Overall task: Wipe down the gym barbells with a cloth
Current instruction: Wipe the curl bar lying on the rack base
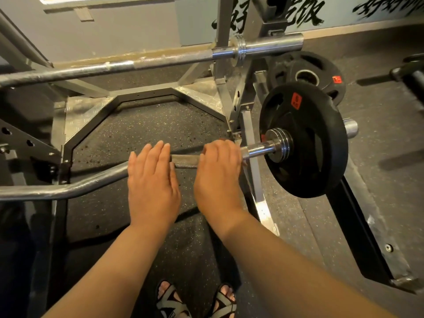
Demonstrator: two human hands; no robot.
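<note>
- hands over a loaded barbell: the left hand [152,180] lies flat, fingers straight and together, across the lower barbell [184,161]. the right hand [218,175], just beside it, curls its fingers over the same shaft and grips it.
- the lower barbell passes crosswise under both palms, its long axis running left to right. a short knurled stretch shows in the gap between the two hands.
- past the right hand's outer side the shaft carries on to a collar and a black plate [305,138]. past the left hand's outer side it bends and runs off toward the picture's edge.
- the upper barbell [160,61] rests on the rack [223,24] well beyond both sets of fingertips, roughly parallel to the lower one.
- no cloth is in sight, and whether one sits under the right palm cannot be told.
- as a judgement, any wipe would travel sideways along the shaft. the right hand is nearer the plate end, the left nearer the long bent run.
</note>
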